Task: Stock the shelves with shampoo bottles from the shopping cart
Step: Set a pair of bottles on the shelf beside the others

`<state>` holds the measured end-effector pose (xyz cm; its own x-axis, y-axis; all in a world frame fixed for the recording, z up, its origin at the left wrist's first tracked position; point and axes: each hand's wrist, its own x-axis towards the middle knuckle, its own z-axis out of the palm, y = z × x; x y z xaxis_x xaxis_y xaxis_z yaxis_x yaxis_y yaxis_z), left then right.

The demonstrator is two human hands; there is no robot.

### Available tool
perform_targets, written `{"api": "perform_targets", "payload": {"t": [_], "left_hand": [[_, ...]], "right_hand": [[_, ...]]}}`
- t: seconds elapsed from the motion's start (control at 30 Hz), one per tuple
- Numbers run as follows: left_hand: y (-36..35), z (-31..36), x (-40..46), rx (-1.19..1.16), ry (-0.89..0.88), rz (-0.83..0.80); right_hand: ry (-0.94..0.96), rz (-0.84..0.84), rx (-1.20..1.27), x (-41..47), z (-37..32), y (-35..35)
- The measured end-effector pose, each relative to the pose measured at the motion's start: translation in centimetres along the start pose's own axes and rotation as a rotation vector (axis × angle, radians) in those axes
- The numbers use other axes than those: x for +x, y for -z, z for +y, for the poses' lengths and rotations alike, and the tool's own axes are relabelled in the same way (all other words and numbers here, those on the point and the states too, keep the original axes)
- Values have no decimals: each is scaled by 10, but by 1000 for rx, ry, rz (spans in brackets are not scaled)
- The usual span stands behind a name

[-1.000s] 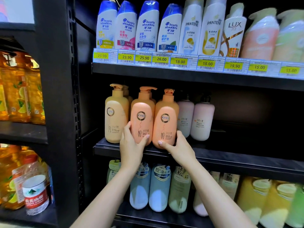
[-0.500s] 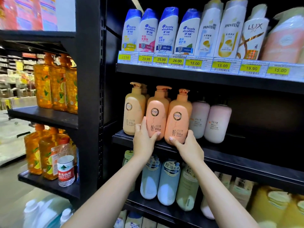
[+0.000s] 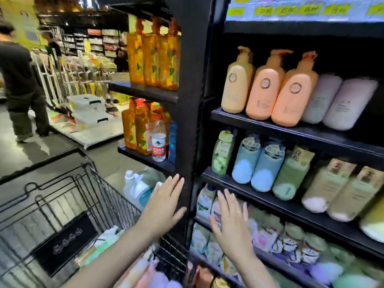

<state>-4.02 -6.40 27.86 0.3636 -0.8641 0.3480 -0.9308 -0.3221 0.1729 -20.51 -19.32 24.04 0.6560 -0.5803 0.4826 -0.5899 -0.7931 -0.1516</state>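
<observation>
Nearest you, at the bottom of the view, more shampoo bottles [image 3: 145, 273] lie in the shopping cart [image 3: 68, 206], pale pink, green and white shapes heaped at its right end; blur keeps you from telling them apart. Just above them, both your hands are empty. Your left hand [image 3: 164, 206] is spread flat with fingers apart, in front of the black upright post [image 3: 191, 100] of the shelves. Your right hand [image 3: 232, 223] is likewise splayed, in front of the low shelf of small packets, and grips nothing.

You look to be between bottles: one placement seems finished, and the step in hand is the reach down to the cart for another. That calls for dropping both hands left and toward you, over the wire rim, and closing on one bottle by its body.

Farther off, on the right, three orange pump bottles [image 3: 268, 88] stand upright and touching on the middle shelf [image 3: 291, 129], with two pale lilac bottles [image 3: 336, 100] to their right. Right of those, the shelf looks dark and bare, a likely home for the next bottle. Far left, a person [image 3: 20, 80] stands in the aisle.
</observation>
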Motion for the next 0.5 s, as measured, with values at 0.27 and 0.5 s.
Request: {"api": "perform_targets", "payload": {"t": [0.27,0.5], "left_hand": [[-24,-125,-212,5,238,-376],[-46,-153,-260,-27,304,-614]], "right_hand": [[33,-524,47,-145,-140,-79],[-119,-891,191,-205,-179,-120]]}}
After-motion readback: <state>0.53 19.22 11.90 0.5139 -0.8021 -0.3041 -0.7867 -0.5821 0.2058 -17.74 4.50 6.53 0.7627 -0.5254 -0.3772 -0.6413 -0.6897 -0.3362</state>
